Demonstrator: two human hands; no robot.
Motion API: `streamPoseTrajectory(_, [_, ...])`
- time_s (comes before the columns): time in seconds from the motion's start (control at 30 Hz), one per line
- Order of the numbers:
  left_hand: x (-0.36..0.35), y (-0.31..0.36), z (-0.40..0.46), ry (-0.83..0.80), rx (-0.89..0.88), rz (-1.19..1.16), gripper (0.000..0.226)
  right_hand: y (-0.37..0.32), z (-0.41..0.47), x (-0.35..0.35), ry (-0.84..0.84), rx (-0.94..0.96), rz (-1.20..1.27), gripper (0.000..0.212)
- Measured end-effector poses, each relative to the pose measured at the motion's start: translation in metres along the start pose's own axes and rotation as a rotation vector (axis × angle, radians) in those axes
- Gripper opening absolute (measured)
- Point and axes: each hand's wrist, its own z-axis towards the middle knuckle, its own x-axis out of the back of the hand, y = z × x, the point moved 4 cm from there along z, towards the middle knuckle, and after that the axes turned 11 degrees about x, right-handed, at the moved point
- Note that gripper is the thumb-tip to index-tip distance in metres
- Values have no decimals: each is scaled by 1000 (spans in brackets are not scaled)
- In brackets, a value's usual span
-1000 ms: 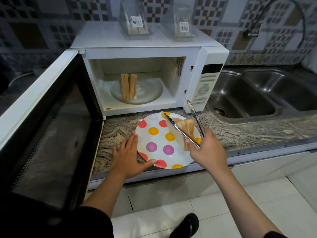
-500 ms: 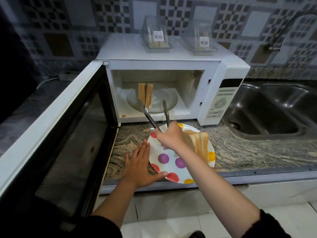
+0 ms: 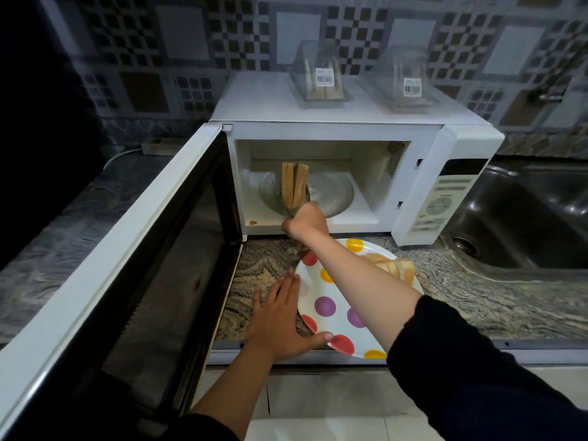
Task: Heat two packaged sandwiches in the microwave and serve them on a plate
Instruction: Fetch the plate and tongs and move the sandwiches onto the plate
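Note:
The white microwave (image 3: 356,132) stands open. A sandwich (image 3: 293,185) stands upright on its glass turntable (image 3: 334,195). My right hand (image 3: 306,221) is at the oven's mouth, shut on metal tongs (image 3: 288,209) whose arms reach along both sides of that sandwich. Another sandwich (image 3: 397,267) lies on the polka-dot plate (image 3: 331,316) on the counter below. My left hand (image 3: 278,316) rests flat at the plate's left rim, thumb on the edge.
The microwave door (image 3: 121,268) swings far out to the left. Two clear plastic sandwich packs (image 3: 318,76) (image 3: 405,82) sit on the oven's top. A steel sink (image 3: 534,218) lies to the right. The marbled counter (image 3: 477,297) runs under the plate.
My right hand has carried the tongs from the plate up into the microwave and around the upright sandwich. The first sandwich stays on the plate. My left hand has stayed by the plate.

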Motion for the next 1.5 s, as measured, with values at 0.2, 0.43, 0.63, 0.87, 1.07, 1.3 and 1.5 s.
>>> streamPoseTrajectory(0.2, [1,1,0,-3,-3,-10,124,1,4,-1,-4,-17,-59,48])
streamPoseTrajectory(0.43, [2,1,-1,-16,-1,-18,121,8,0,18,-9,21,-110,20])
streamPoseTrajectory(0.63, [2,1,-1,-32,0,-27,120,29,-38,36,29,29,-90,20])
streamPoseTrajectory(0.87, [1,0,2,-19,7,-26,125,68,-134,53,137,78,-23,13])
streamPoseTrajectory(1.07, [-1,0,2,-21,-7,-10,127,96,-198,60,170,50,-96,19])
streamPoseTrajectory(1.3, [-4,0,2,-20,-6,-2,128,125,-230,58,151,7,-175,17])
streamPoseTrajectory(1.5, [-3,0,1,-29,-6,-11,127,139,-239,58,146,-34,-189,18])
